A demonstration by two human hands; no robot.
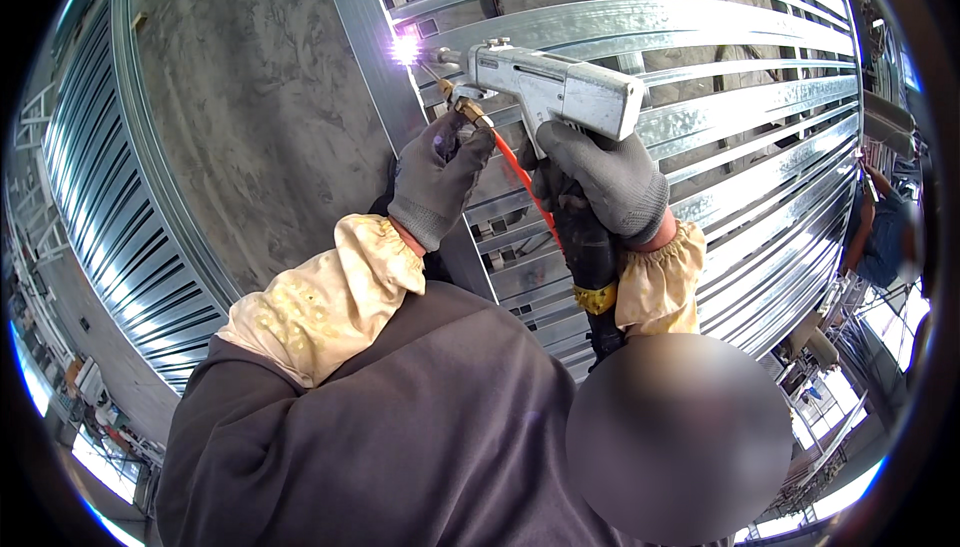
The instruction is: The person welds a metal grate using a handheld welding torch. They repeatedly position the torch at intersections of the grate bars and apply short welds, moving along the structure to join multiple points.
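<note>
**Both hands on the welding gun at the steel frame**

My right hand [608,182], gloved in grey, has its grip wrapped tight around the handle of the silver welding gun [555,87], wrist bent upward. My left hand [437,179] reaches up, fingers apparently pinching the brass fitting [468,107] under the nozzle. A bright spark [405,48] burns at the tip, against the upright of the galvanised steel frame [760,107]. Yellow sleeve covers [320,307] wrap both forearms.

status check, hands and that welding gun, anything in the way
Right hand gripping the grey welding gun by its handle. Left hand steadying the brass nozzle. Bright arc at the metal slat frame. Nothing blocking the tip.
</note>
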